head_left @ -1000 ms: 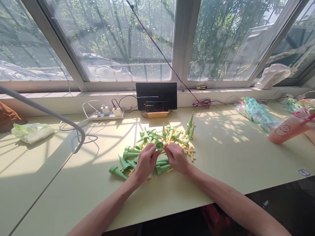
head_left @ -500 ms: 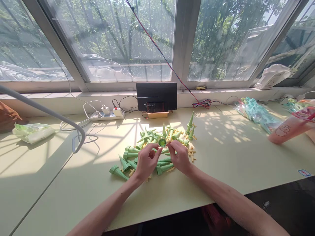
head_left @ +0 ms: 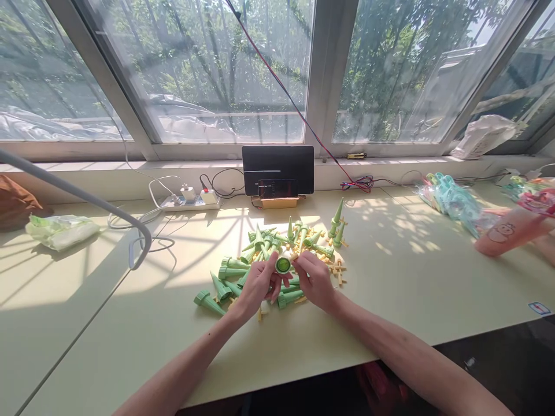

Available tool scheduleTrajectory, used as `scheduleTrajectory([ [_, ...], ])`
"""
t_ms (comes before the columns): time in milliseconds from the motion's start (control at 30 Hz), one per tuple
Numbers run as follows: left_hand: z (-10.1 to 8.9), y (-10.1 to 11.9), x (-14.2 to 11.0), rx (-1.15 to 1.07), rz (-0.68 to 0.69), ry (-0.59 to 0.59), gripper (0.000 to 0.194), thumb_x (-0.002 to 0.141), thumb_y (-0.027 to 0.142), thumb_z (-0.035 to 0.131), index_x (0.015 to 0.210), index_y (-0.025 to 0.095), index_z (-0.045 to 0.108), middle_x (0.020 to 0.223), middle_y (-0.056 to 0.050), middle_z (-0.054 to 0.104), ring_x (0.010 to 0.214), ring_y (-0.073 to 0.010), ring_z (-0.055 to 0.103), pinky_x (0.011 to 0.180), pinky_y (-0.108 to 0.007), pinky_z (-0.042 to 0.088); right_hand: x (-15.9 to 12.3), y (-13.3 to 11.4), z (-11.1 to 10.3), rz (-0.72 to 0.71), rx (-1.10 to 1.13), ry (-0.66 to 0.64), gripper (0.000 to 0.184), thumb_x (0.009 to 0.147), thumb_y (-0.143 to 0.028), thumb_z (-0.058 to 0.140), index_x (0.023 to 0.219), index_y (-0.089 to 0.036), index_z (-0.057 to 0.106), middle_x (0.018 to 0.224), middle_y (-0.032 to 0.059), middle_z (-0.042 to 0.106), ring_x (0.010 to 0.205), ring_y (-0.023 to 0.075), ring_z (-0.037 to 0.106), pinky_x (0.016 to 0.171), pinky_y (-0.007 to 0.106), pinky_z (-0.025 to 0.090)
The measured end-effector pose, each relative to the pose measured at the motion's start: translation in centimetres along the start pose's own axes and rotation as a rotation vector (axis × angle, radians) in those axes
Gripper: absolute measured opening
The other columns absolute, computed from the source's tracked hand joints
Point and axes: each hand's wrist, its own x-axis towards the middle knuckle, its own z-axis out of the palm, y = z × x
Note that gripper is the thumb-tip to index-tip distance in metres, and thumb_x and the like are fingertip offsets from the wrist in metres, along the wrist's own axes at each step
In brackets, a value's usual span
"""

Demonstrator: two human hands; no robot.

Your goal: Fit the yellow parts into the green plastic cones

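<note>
My left hand (head_left: 256,287) is closed around a green plastic watering spike (head_left: 283,266), whose round open end faces me. Close by on the right, my right hand (head_left: 319,280) pinches a small yellow piece (head_left: 294,257) at the rim of that spike; its shape is mostly covered by the fingers. Beneath and around both hands lies a heap of similar green spikes (head_left: 233,272), some on their sides and some point up. Small yellow cross-shaped valves (head_left: 339,270) are scattered among them, mostly right of the heap. Two spikes (head_left: 337,217) stand upright at the right rear.
A black tablet (head_left: 277,167) with a phone (head_left: 278,188) leans behind the heap. A power strip (head_left: 191,202) with cables lies left of it. A grey metal arm (head_left: 87,193) crosses the left side. Plastic-bagged items (head_left: 453,199) and a pink cup (head_left: 498,232) are at right.
The spike's open end has come slightly lower and nearer to me, tilting more upward. My left fingers have shifted beneath it. My right hand stays close, still pinching the yellow piece.
</note>
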Motion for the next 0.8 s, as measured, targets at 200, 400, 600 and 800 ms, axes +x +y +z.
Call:
scheduleTrajectory([
  [200,-0.30,-0.33,0.10,0.043,0.022,-0.019,0.064,0.089,0.065,0.045,0.061,0.010,0.064,0.039,-0.002,0.051,0.030,-0.0062,0.035,0.033,-0.019,0.019,-0.02,0.04,-0.09,0.014,-0.030,-0.037,0.032,0.098,-0.012,0.039,0.067,-0.021,0.041,0.065,-0.0005,0.040,0.061,0.0135,0.039,0.056,0.026,0.032],
  [400,-0.20,-0.16,-0.02,0.125,0.066,-0.032,0.067,0.091,0.064,0.041,0.052,0.013,0.058,0.034,0.000,0.045,0.030,-0.0065,0.033,0.036,-0.021,0.027,-0.16,0.18,-0.10,0.032,-0.038,-0.057,0.034,0.099,-0.015,0.038,0.066,-0.020,0.042,0.066,0.0002,0.042,0.061,0.0135,0.040,0.057,0.026,0.033],
  [600,-0.34,-0.17,-0.08,0.162,0.106,-0.024,0.068,0.092,0.060,0.041,0.041,0.016,0.045,0.036,-0.001,0.046,0.032,-0.0068,0.036,0.037,-0.021,0.030,-0.27,0.30,-0.04,0.011,-0.026,-0.050,0.032,0.099,-0.014,0.038,0.068,-0.020,0.045,0.066,0.0000,0.043,0.062,0.0133,0.041,0.058,0.025,0.033],
  [800,-0.35,-0.24,0.02,0.181,0.139,0.014,0.061,0.091,0.058,0.047,0.047,0.016,0.046,0.037,0.000,0.048,0.033,-0.0068,0.038,0.037,-0.020,0.030,-0.23,0.34,0.02,0.023,-0.049,-0.057,0.034,0.100,-0.015,0.038,0.067,-0.020,0.046,0.065,0.0002,0.042,0.062,0.0136,0.041,0.057,0.026,0.033],
])
